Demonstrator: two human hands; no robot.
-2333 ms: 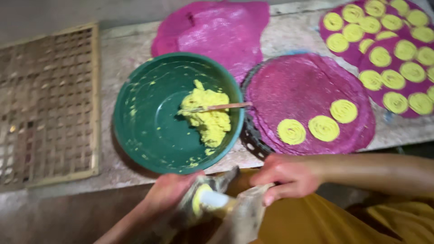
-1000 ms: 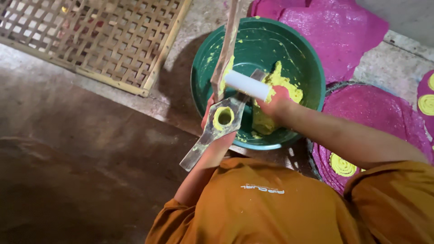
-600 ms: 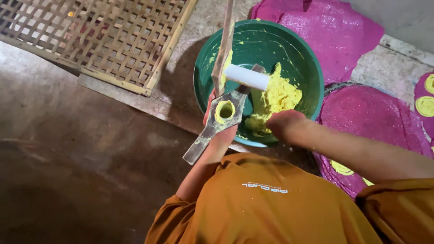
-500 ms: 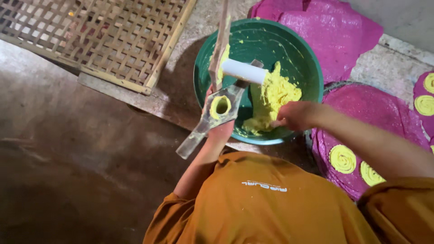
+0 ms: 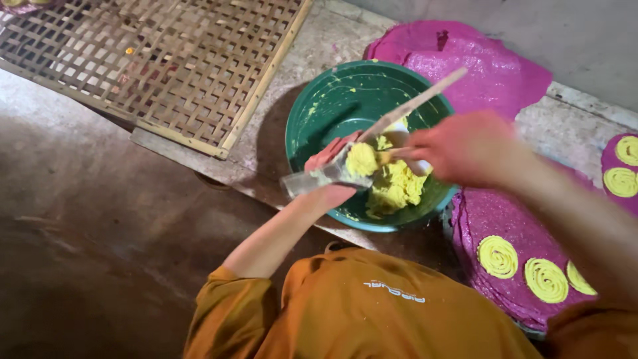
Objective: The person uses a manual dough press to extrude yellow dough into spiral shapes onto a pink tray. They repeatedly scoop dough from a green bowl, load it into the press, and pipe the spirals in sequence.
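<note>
Over the green bowl (image 5: 319, 113): left hand (image 5: 330, 174) closed around a metal press (image 5: 332, 174) filled with yellow dough (image 5: 392, 186); right hand (image 5: 458, 147) closed on a wooden stick (image 5: 415, 105), just beside the press. Right of the bowl, pink mat (image 5: 488, 219) with dough spirals (image 5: 497, 256).

Worn concrete floor (image 5: 100, 233) — woven bamboo lattice (image 5: 153, 60) on stone ledge (image 5: 312, 46)

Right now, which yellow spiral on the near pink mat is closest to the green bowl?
The leftmost spiral on the near pink mat: it lies nearest the green bowl; the other two trail off rightward.
</note>
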